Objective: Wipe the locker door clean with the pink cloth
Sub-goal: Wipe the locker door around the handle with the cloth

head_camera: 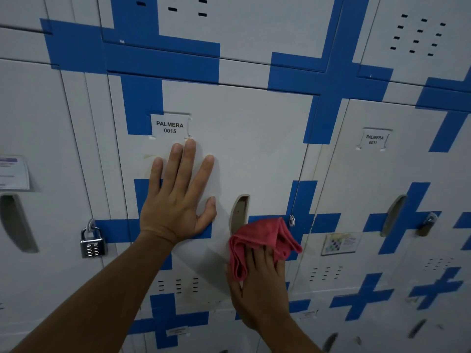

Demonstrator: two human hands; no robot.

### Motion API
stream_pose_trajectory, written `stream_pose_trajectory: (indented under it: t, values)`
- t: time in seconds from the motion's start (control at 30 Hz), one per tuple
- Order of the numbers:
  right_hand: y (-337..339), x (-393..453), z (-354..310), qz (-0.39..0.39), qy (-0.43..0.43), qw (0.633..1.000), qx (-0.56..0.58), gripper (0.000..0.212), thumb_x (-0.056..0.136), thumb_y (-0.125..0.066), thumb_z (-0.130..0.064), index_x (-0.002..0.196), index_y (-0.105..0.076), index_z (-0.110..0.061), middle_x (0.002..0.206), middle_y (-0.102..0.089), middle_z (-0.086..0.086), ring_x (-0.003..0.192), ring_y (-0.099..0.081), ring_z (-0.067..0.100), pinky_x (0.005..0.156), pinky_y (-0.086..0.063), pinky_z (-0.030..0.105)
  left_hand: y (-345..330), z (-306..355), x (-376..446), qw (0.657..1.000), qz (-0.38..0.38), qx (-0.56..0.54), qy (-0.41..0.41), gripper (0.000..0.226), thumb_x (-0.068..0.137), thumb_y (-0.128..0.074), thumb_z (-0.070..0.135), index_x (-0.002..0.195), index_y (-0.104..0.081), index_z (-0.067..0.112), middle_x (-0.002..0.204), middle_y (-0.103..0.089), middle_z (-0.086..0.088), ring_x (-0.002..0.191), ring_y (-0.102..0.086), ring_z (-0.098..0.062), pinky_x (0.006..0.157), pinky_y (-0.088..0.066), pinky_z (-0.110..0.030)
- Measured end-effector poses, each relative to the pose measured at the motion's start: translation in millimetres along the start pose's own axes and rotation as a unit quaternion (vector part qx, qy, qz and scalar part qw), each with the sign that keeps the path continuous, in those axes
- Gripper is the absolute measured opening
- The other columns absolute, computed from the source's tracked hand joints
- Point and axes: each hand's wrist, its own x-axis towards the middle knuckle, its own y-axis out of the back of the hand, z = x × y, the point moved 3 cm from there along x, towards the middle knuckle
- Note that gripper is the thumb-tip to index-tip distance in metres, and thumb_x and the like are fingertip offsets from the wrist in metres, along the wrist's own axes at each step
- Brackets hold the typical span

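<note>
On the far left a paper notice (14,173) is stuck to the neighbouring door, and below it a silver combination padlock (92,242) hangs at the seam. My left hand (175,200) lies flat on the locker door (254,149), fingers spread, palm pressed against the metal, holding nothing; its fingertips sit just under the label (170,126) reading PALMERA 0015. The door is pale grey with blue tape strips crossing its corners and edges. Right of my thumb is the recessed handle slot (240,212). Just below and beside that slot my right hand (262,286) presses the pink cloth (262,238) to the door, fingers laid over its lower part rather than a closed grip. The cloth is crumpled in folds, rose-pink, covering part of a blue strip. Further right a small colourful sticker (340,243) sits on the next door.
</note>
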Motion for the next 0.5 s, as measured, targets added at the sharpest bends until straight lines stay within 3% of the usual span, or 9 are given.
stream_pose_trajectory:
  t: [0.1, 0.17, 0.3, 0.37, 0.43, 0.5]
  values:
    - [28, 20, -15, 0.065, 0.051, 0.997, -0.009, 0.062, 0.094, -0.040, -0.058, 0.147, -0.029, -0.028, 0.146, -0.041, -0.003, 0.135, -0.035, 0.020, 0.114, -0.025, 0.039, 0, 0, -1, 1.000, 0.001, 0.002, 0.001, 0.079, 0.092, -0.042, 0.049, 0.158, -0.021, 0.012, 0.163, -0.012, -0.020, 0.154, 0.000, -0.032, 0.123, -0.004, -0.051]
    - [48, 40, -26, 0.092, 0.050, 0.994, -0.012, 0.067, 0.097, -0.030, -0.060, 0.153, -0.020, -0.025, 0.156, -0.029, 0.000, 0.147, -0.018, 0.021, 0.120, -0.012, 0.047, 1, 1, 0, 1.000, -0.003, -0.003, 0.001, 0.079, 0.092, -0.042, 0.050, 0.158, -0.020, 0.013, 0.163, -0.011, -0.019, 0.154, 0.001, -0.031, 0.123, -0.004, -0.051]
    - [72, 58, -48, 0.153, 0.049, 0.987, -0.021, 0.072, 0.098, -0.032, -0.059, 0.155, -0.018, -0.018, 0.160, -0.024, 0.005, 0.150, -0.009, 0.023, 0.121, 0.003, 0.042, 0, 0, 1, 1.000, -0.012, -0.004, 0.002, 0.080, 0.093, -0.042, 0.051, 0.159, -0.017, 0.013, 0.163, -0.007, -0.019, 0.154, 0.003, -0.031, 0.124, -0.001, -0.050]
    - [64, 47, -47, 0.132, 0.048, 0.990, 0.002, 0.073, 0.096, -0.033, -0.061, 0.154, -0.020, -0.021, 0.159, -0.026, 0.001, 0.149, -0.012, 0.019, 0.120, 0.005, 0.038, 1, 0, 1, 1.000, -0.011, -0.002, 0.002, 0.081, 0.092, -0.044, 0.051, 0.158, -0.018, 0.013, 0.163, -0.008, -0.019, 0.154, 0.002, -0.031, 0.124, -0.001, -0.050]
    - [40, 26, -36, 0.091, 0.027, 0.995, 0.027, 0.068, 0.093, -0.036, -0.065, 0.149, -0.030, -0.026, 0.152, -0.036, -0.005, 0.141, -0.025, 0.013, 0.121, -0.012, 0.040, 1, 1, 1, 1.000, -0.005, -0.005, 0.002, 0.080, 0.091, -0.044, 0.050, 0.158, -0.020, 0.012, 0.163, -0.012, -0.020, 0.154, 0.001, -0.031, 0.124, -0.002, -0.050]
    - [13, 1, -23, 0.046, -0.003, 0.998, 0.043, 0.060, 0.090, -0.044, -0.065, 0.139, -0.039, -0.031, 0.138, -0.047, -0.010, 0.123, -0.037, 0.006, 0.112, -0.033, 0.039, 1, 1, 0, 1.000, -0.002, -0.004, 0.003, 0.079, 0.091, -0.044, 0.049, 0.158, -0.021, 0.012, 0.163, -0.014, -0.021, 0.154, -0.001, -0.032, 0.124, -0.003, -0.051]
